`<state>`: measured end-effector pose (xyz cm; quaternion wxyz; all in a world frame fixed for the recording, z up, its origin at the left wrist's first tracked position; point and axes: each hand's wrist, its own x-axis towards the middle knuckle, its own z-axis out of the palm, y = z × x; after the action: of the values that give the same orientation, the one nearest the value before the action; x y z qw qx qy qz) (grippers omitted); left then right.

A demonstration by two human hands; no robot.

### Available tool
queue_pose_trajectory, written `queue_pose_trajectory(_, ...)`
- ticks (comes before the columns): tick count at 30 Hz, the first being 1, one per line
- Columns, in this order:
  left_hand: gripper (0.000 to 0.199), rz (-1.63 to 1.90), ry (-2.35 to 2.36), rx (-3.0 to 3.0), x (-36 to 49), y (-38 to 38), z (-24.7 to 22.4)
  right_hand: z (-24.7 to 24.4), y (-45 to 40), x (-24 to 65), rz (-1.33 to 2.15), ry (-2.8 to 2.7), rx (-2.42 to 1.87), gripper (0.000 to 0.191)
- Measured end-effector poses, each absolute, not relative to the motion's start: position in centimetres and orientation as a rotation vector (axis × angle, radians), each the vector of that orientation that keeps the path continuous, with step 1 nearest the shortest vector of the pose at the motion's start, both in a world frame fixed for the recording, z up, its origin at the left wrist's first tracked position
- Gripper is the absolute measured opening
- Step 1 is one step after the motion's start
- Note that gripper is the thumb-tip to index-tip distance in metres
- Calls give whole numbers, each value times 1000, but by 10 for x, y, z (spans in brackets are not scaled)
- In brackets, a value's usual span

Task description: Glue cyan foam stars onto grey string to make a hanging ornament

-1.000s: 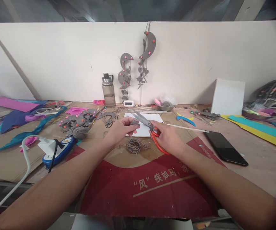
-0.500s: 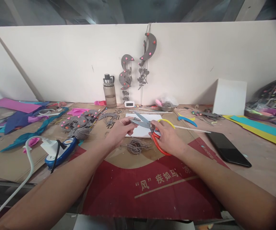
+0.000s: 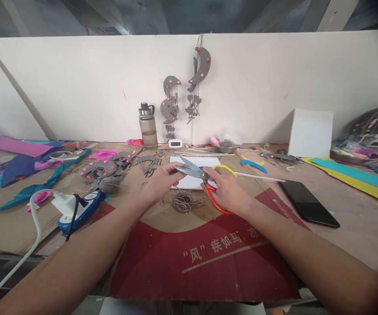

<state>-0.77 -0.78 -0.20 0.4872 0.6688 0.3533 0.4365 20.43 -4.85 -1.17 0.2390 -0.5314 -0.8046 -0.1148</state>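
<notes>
Head view, ctr of frame: R hand (image 3: 226, 188) is clamped on the handles of the scissors (image 3: 203, 174), blades apart, tips pointing upper L. L hand (image 3: 167, 179) has thumb + fingertips together, apparently on a small grey piece (image 3: 185, 166), mostly hidden by the blades, above the white pad (image 3: 193, 183). Main risk, IMO: blades sit v. close to L fingertips, so a slip or hasty squeeze could nick skin. Piece is tiny, so a weak pinch might let it twist → ragged cut. Just below ctr, coiled grey cord (image 3: 182, 202): if scissors dip, poss. snag.
</notes>
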Motion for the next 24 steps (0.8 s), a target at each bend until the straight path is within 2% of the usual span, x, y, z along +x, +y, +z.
queue_pose_trajectory(10,12,1055,878,1679,-9,-8,3,-13,-47,206,-303,-2235,-1398,40)
queue_pose_trajectory(24,18,1047,926,1783,-13,-5,3,-14,-47,210,-332,-2287,-1387,42)
